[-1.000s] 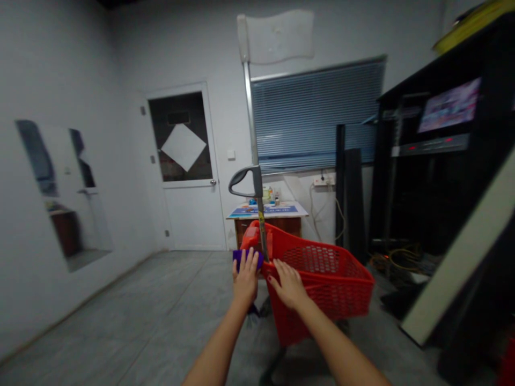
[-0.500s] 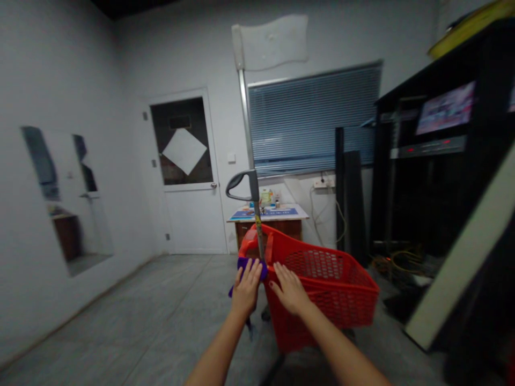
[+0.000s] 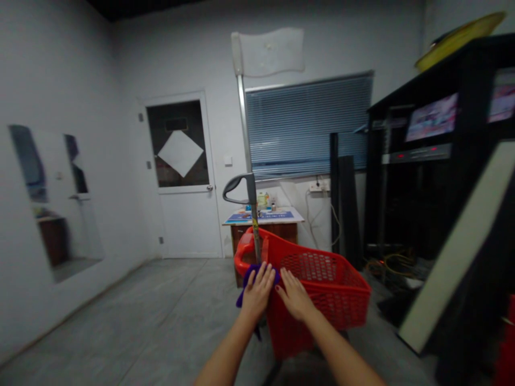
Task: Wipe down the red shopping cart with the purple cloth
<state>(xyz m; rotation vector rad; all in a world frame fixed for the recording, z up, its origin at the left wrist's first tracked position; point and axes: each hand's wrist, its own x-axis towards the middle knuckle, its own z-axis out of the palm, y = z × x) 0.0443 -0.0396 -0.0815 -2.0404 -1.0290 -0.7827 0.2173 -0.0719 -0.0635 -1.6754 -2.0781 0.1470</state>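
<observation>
A red plastic shopping cart (image 3: 336, 295) with perforated sides stands in front of me, its red handle (image 3: 243, 249) at the left. My left hand (image 3: 257, 292) holds a purple cloth (image 3: 248, 272) against the cart's near top edge, its fingers laid over the fabric. Part of the cloth hangs out to the left of the hand. Just right of it, my right hand (image 3: 293, 292) rests on the same red edge, fingers stretched out and holding nothing. A metal pole (image 3: 244, 123) rises behind the handle, with a grey grip (image 3: 240, 188) and a white panel (image 3: 269, 52) on top.
Behind the cart is a small table (image 3: 295, 215) with little items on it. A white door (image 3: 191, 222) is at the back left. On the right stand a black rack (image 3: 430, 209) with screens and a leaning pale board (image 3: 454, 257). Cables (image 3: 392, 262) lie near the rack.
My left hand has slid the purple cloth a little to the right along the cart's edge, closer to the right hand. The view has shifted slightly.
</observation>
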